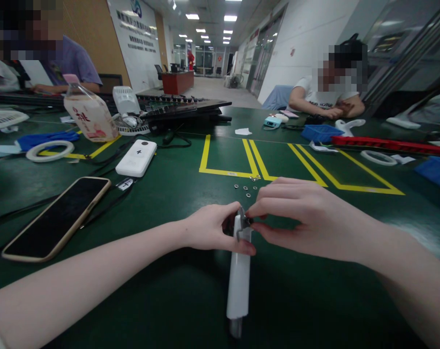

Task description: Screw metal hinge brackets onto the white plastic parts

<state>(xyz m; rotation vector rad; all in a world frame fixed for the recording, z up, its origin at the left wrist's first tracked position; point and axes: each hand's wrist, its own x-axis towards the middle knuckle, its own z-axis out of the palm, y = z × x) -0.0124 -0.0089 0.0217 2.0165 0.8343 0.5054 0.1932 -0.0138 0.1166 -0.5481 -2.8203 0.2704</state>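
My left hand is closed around the upper end of a long white bar-shaped part, its thumb lying across the near face. A grey metal bracket sits at that end of the bar, and a short metal stub sticks out of the lower end. With thumb and forefinger, my right hand pinches a small dark piece against the bracket; its exact kind is too small to tell. Just beyond my hands, several small metal nuts or washers lie loose on the green table.
On the left lie a phone, a white power bank and a drink bottle. Yellow tape outlines mark the table ahead. A blue tray and white ring are at right. Other people sit across the table.
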